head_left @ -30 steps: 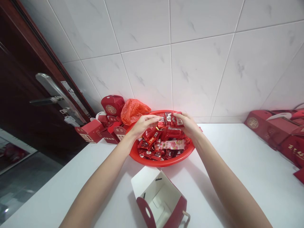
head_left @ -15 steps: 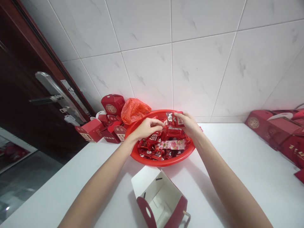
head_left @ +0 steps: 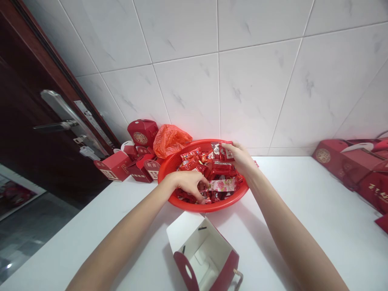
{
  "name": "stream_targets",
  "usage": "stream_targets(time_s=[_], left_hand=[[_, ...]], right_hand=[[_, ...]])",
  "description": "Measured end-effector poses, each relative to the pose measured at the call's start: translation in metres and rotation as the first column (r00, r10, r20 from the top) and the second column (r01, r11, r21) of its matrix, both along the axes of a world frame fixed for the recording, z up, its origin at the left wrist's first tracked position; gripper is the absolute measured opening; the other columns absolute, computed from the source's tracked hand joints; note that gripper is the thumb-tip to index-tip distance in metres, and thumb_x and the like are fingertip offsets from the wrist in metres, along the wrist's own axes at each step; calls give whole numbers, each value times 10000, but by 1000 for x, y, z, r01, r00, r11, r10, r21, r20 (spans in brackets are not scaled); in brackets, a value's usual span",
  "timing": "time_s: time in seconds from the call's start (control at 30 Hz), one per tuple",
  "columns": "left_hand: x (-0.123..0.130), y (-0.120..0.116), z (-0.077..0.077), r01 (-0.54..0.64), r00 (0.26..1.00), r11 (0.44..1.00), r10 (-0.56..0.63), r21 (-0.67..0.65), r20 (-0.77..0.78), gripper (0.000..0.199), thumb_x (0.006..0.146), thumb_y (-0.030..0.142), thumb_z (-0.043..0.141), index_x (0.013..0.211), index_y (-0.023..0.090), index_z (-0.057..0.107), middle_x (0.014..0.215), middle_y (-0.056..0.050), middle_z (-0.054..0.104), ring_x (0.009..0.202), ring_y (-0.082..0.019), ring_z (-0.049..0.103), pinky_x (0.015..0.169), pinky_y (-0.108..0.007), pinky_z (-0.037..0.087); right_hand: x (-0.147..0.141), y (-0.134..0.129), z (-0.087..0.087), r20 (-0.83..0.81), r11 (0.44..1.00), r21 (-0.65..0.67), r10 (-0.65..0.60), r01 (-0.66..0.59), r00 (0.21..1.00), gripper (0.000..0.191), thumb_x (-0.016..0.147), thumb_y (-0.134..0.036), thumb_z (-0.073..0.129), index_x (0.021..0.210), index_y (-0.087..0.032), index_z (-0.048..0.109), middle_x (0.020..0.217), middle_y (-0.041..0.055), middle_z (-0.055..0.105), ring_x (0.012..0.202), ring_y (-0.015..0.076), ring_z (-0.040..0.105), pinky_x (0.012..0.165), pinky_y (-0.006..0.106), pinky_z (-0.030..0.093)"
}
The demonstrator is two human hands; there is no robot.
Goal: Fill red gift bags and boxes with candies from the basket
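A red plastic basket [head_left: 212,207] holds many red-wrapped candies [head_left: 222,168] and a pink-and-white packet [head_left: 222,185]. Low in the basket's left half is my left hand [head_left: 190,185], its fingers curled down among the wrappers at the left end of the pink packet; what they touch is partly hidden. My right hand [head_left: 238,156] pinches red candy packets [head_left: 220,151] at the basket's back right. Below the basket, an open box [head_left: 206,254], dark red outside and white inside, lies with its flaps spread.
Several red boxes [head_left: 117,165] and a crumpled red plastic bag [head_left: 170,140] stand left of the basket. More red boxes [head_left: 348,163] line the right side. A tiled wall rises behind the white table [head_left: 285,194]; a dark door [head_left: 27,121] is at left.
My left hand has moved down and slightly toward me, from the upper left candies to the lower ones, with its fingers now lowered. My right hand stays in place with its packets.
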State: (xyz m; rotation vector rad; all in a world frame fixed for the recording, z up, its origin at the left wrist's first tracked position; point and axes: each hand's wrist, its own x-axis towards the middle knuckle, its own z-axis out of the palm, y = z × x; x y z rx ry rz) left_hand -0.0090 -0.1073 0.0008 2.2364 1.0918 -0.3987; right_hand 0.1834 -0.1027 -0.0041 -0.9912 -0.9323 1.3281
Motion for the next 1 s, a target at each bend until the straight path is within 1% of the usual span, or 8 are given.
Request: stream_targets(time_s=[0.2,0.37,0.47,0.6,0.7,0.83,0.93,1.0], left_hand=[[-3,5,-9,38,993,996,-29,-77,117,406,663,216,728,1065,172,760,642,30,643,599,-137,580,550,-199,435],[-2,4,-8,98,992,993,-92,-72,82,559,591,116,722,1143,200,752,943,-30,729,801,-172,637,606,-191,466],[-1,2,-8,90,995,993,-87,-71,50,582,587,112,729,1162,201,744,965,-35,735,822,-181,645,609,-194,471],[0,3,-8,88,991,995,-82,-53,106,369,745,224,667,1101,181,755,856,-21,746,734,-163,645,618,-205,464],[-1,7,-7,-16,975,994,-9,108,223,310,857,283,559,1044,142,762,889,-50,765,776,-173,659,708,-227,477],[-2,14,-6,-372,821,903,212,216,530,386,887,319,510,1129,127,742,1072,-81,763,918,-216,677,826,-294,504],[-4,19,-6,-572,609,806,292,152,738,393,862,339,554,1132,128,743,1096,-87,760,963,-236,677,879,-344,516],[-4,23,-8,-612,483,790,325,48,813,385,836,350,596,1112,129,747,1084,-87,763,955,-234,681,872,-357,532]], right_hand=[[-1,0,-1,2,1000,15,-1,1,1000,67,747,-254,698,745,-208,650,717,-18,652,662,150,609,555,272,550],[-1,-1,0,18,1000,14,-12,12,1000,69,746,-255,698,736,-208,648,719,-18,648,660,148,598,554,271,546],[-1,-1,1,15,1000,6,-20,20,1000,70,743,-250,701,733,-208,646,709,-21,655,662,144,608,558,257,538],[-1,-1,1,-2,1000,-9,-17,17,1000,61,742,-239,692,730,-210,640,679,-29,652,638,143,608,548,254,537],[-1,0,1,-18,1000,-9,-4,4,1000,52,750,-231,685,738,-210,639,685,-29,661,637,144,616,549,255,546],[0,0,2,-39,1000,-9,10,-10,999,47,781,-224,679,748,-204,652,706,-12,675,645,148,635,540,255,558],[0,1,2,-57,999,5,45,-45,997,62,794,-224,671,738,-206,651,713,0,686,654,160,646,547,275,575],[1,2,1,-54,998,8,56,-56,997,49,783,-229,683,746,-208,658,730,1,693,666,161,647,561,280,582]])
